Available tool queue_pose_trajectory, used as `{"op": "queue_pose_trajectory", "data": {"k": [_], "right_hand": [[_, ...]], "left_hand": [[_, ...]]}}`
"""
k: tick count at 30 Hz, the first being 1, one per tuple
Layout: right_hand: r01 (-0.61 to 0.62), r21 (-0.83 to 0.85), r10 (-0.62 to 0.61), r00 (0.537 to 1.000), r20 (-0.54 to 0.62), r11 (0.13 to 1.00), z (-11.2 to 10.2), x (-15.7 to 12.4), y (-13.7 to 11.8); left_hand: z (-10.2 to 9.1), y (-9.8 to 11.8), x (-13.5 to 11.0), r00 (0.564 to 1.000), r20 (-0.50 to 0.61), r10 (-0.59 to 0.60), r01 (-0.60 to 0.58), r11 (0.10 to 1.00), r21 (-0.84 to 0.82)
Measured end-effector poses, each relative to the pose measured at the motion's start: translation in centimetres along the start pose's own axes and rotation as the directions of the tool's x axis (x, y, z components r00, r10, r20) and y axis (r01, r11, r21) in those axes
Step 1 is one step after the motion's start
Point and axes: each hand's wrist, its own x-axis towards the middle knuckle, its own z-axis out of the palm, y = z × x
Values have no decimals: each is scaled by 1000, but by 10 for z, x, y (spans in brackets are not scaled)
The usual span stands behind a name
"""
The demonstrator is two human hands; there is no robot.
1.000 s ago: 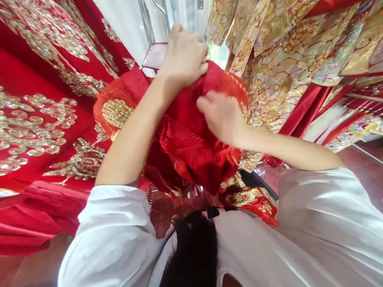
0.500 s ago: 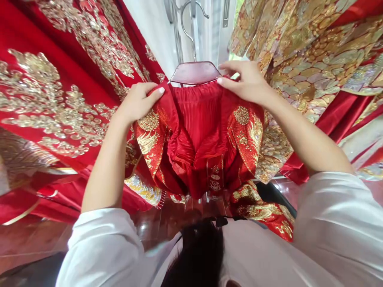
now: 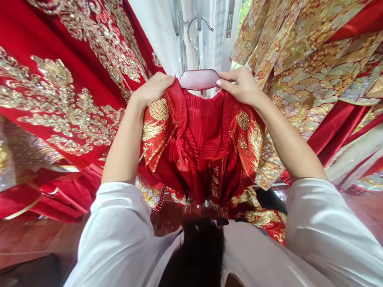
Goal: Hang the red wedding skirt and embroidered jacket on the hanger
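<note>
A red dress (image 3: 204,127) with a gathered neck and gold-embroidered sleeves hangs in front of me. Its hanger (image 3: 199,80) has a pinkish flat bar and a metal hook (image 3: 197,44), and the bar shows above the neckline. My left hand (image 3: 154,88) is closed over the dress's left shoulder, thumb beside the bar's end. On the other side my right hand (image 3: 243,87) pinches the right shoulder, its thumb and forefinger at the bar's right end. The cloth covers the ends of the hanger. Most of the fingers are hidden behind the shoulders.
Red garments with gold sequins (image 3: 60,99) hang close on the left. On the right hang gold scale-patterned garments (image 3: 305,75). Metal rails and a white door frame (image 3: 231,32) stand behind the hook. Below is a reddish tiled floor (image 3: 32,239), with more embroidered red cloth (image 3: 263,219) nearby.
My left hand has moved inward to the hanger's end and my right hand has stayed by the other end. The hanger's bar now shows broader and sits a little lower in view.
</note>
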Motion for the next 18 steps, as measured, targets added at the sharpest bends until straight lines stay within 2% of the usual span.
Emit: {"op": "queue_pose_trajectory", "data": {"k": [2,3,5,7,9,11,14,16,18], "right_hand": [[13,-111,-13,1000,-5,994,-6,-13,0],[-10,-159,2,999,-50,987,-8,-23,0],[-95,-229,51,981,-188,969,-10,-48,4],[-165,-242,91,953,-289,956,-8,-72,12],[-173,-202,105,945,-311,964,-7,-87,23],[-143,-131,99,951,-294,981,-9,-90,36],[-125,72,137,970,-203,990,-17,-78,56],[-199,298,236,967,-93,934,-19,-68,69],[-309,471,343,939,14,826,-18,-62,81]], "left_hand": [[0,1,-5,999,38,-27,26,1000,17],[0,1,-12,999,25,-23,21,997,76],[2,-1,-30,997,-79,3,20,958,286],[6,-6,-48,977,-211,25,80,877,473],[9,-12,-61,952,-304,27,143,840,523],[9,-19,-65,953,-303,11,139,874,466],[3,-31,-60,981,-178,-80,121,966,228],[-1,-37,-55,987,-74,-145,147,989,21],[-2,-40,-54,983,-65,-170,166,984,-69]]}}
